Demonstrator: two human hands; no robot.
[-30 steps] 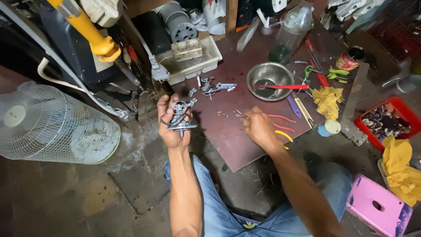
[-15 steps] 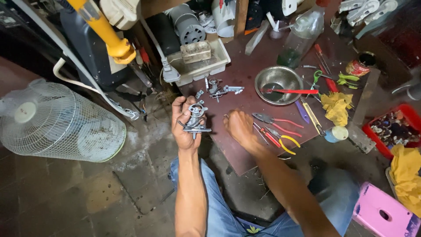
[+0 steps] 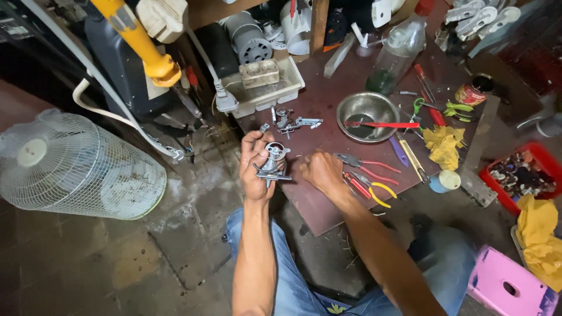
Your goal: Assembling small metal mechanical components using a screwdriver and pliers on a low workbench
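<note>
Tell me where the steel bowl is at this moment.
In the head view, the steel bowl sits on the brown board, right of centre, beyond the right hand and beside the plastic bottle.

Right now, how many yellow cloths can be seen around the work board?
2. One crumpled yellow cloth lies on the dark board, right of the steel bowl. The other lies at the far right, below the red tray. More may be hidden.

Repair workshop: pliers, screwdrivers, fan guard.

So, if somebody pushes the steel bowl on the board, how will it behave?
The steel bowl looks thin, so probably light and apt to slide. Its rounded body may rock. The red-handled tool resting across its rim would likely shift or fall out.
</note>
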